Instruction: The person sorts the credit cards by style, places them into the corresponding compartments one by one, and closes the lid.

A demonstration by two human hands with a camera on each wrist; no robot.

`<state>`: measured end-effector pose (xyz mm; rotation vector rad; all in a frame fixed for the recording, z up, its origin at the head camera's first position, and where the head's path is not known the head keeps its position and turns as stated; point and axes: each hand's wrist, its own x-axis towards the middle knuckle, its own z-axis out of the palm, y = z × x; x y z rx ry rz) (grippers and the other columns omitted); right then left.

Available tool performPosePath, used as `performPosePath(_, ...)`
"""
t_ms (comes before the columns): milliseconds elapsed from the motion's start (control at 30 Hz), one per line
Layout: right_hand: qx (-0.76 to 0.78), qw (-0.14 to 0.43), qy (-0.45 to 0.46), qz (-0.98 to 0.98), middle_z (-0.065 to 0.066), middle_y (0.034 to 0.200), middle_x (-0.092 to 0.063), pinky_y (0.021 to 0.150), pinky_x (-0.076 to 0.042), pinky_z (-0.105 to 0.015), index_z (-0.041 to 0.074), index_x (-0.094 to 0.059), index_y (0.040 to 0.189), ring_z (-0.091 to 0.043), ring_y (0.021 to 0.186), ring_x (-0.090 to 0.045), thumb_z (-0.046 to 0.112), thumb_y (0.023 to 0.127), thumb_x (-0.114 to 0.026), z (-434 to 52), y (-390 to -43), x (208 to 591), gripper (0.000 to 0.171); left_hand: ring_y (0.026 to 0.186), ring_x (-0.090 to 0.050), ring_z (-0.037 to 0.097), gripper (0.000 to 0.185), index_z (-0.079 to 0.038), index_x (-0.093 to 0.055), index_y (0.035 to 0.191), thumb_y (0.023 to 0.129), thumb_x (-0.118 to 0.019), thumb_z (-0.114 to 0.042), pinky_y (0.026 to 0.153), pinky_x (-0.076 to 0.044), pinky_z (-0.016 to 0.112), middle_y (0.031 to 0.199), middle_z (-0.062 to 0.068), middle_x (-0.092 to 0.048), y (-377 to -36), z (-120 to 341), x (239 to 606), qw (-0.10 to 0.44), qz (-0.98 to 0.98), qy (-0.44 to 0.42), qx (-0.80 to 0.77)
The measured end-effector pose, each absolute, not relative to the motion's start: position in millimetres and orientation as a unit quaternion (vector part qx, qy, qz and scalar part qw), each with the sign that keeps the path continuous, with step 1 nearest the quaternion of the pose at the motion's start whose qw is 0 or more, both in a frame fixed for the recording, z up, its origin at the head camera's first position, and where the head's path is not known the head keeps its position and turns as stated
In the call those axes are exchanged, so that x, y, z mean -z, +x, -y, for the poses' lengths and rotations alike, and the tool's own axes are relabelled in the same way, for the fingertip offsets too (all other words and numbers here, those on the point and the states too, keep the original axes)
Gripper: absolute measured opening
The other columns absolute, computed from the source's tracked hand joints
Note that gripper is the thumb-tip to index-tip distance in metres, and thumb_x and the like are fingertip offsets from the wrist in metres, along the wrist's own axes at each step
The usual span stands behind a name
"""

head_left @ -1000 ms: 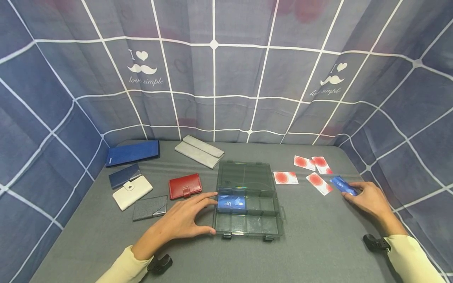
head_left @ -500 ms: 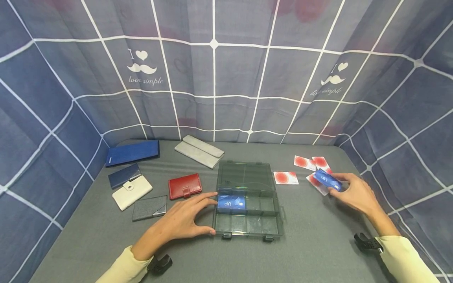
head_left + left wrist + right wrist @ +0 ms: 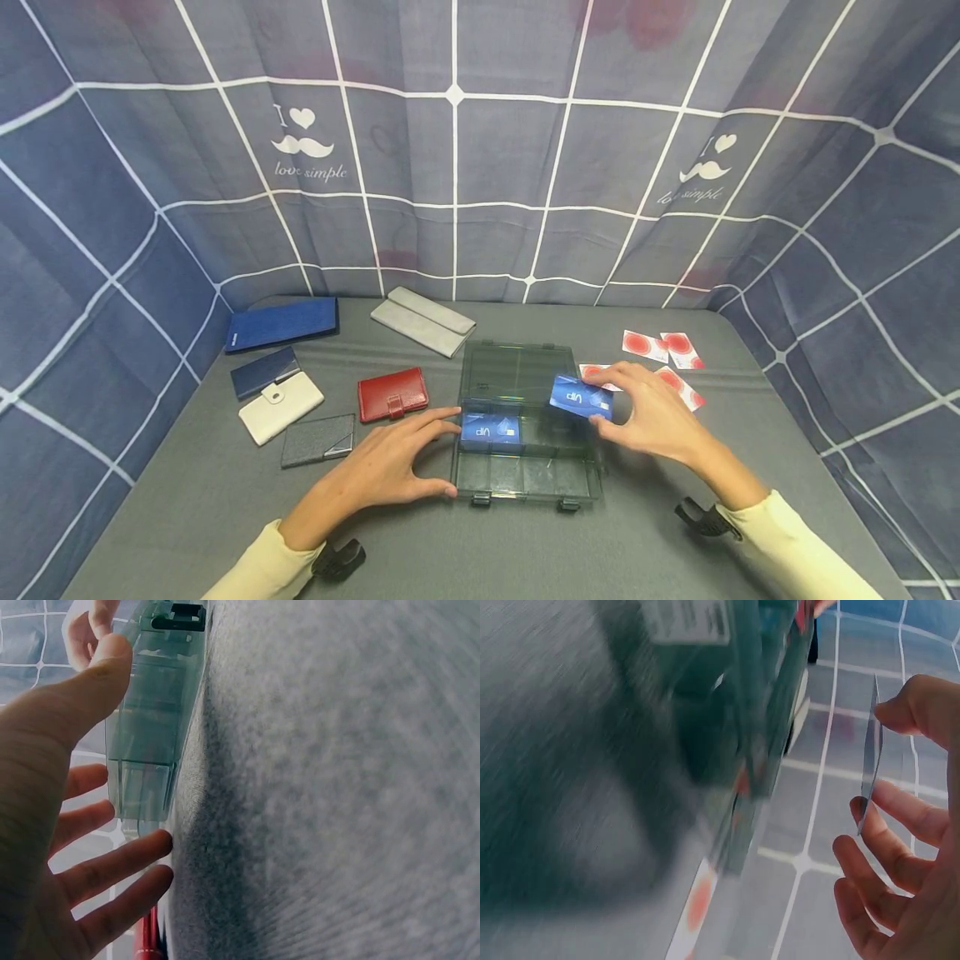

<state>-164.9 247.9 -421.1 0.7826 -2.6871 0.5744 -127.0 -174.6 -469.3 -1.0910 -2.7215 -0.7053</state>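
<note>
My right hand [image 3: 654, 417] pinches a blue VIP card [image 3: 576, 397] between thumb and fingertips, above the right side of a see-through dark green box [image 3: 525, 477]. In the right wrist view the same card [image 3: 870, 754] appears edge-on, raised off the box. The box lies with its lid [image 3: 517, 371] folded back. Another blue VIP card [image 3: 487, 430] lies in its upper left compartment. My left hand [image 3: 390, 462] rests against the box's left side, thumb and fingers spread. The left wrist view shows these fingers [image 3: 112, 866] straight beside the box wall [image 3: 146, 735].
Red-and-white cards [image 3: 645, 345] lie at the right, one partly behind my right hand. On the left are a red wallet [image 3: 392, 394], a cream wallet [image 3: 281, 408], a grey card case [image 3: 318, 440], a navy case [image 3: 262, 373], a blue wallet [image 3: 281, 323] and a grey wallet [image 3: 423, 321].
My right hand has carried the blue VIP card leftward from the far right, past the red-and-white cards, to above the box. My left hand has stayed at the box's side.
</note>
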Motion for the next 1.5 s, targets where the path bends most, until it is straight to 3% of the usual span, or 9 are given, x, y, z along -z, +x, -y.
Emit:
performPosePath(300,-0.172,0.106,0.353,0.914,0.005,0.115,-0.073,0.091,-0.054,-0.047,0.021,-0.078,0.125,-0.022,0.108,-0.069,0.035,0.076,-0.088,-191,-172,422,0.052,0.135,-0.063,0.017,0.076,-0.025,-0.067,0.141,0.081,-0.088,-0.065,0.098,-0.059,0.044,0.160,-0.007,-0.055,-127,174,470,0.060,0.903,-0.358,0.230)
performPosePath(500,-0.141,0.079,0.395,0.905,0.003,0.114,-0.072,0.086,-0.055,-0.041,0.020,-0.078,0.124,-0.019,0.103,-0.068,0.037,0.078,-0.086,-164,-176,421,0.049,0.135,-0.064,0.017,0.076,-0.025,-0.067,0.141,0.081,-0.087,-0.067,0.097,-0.059,0.044,0.160,-0.008,-0.055,-127,175,470,0.067,0.902,-0.362,0.227)
performPosePath(667,-0.095,0.063,0.421,0.900,0.000,0.115,-0.071,0.091,-0.054,-0.043,0.017,-0.077,0.125,-0.022,0.104,-0.067,0.040,0.081,-0.084,-148,-180,423,0.050,0.136,-0.063,0.016,0.076,-0.026,-0.067,0.142,0.081,-0.086,-0.068,0.099,-0.058,0.044,0.161,-0.009,-0.053,-127,175,470,0.069,0.903,-0.362,0.222)
performPosePath(1267,-0.007,0.085,0.494,0.865,0.005,0.121,-0.073,0.101,-0.052,-0.043,0.021,-0.080,0.123,-0.019,0.118,-0.066,0.050,0.096,-0.078,-125,-185,428,0.039,0.137,-0.062,0.017,0.075,-0.025,-0.067,0.141,0.081,-0.086,-0.067,0.099,-0.058,0.044,0.161,-0.009,-0.054,-127,175,470,0.066,0.904,-0.360,0.222)
performPosePath(1500,-0.056,0.077,0.490,0.867,0.006,0.121,-0.073,0.101,-0.053,-0.044,0.020,-0.079,0.123,-0.019,0.119,-0.066,0.045,0.096,-0.079,-133,-189,431,0.036,0.138,-0.061,0.018,0.076,-0.024,-0.068,0.141,0.081,-0.086,-0.067,0.104,-0.056,0.046,0.161,-0.006,-0.055,-127,175,472,0.068,0.902,-0.364,0.224)
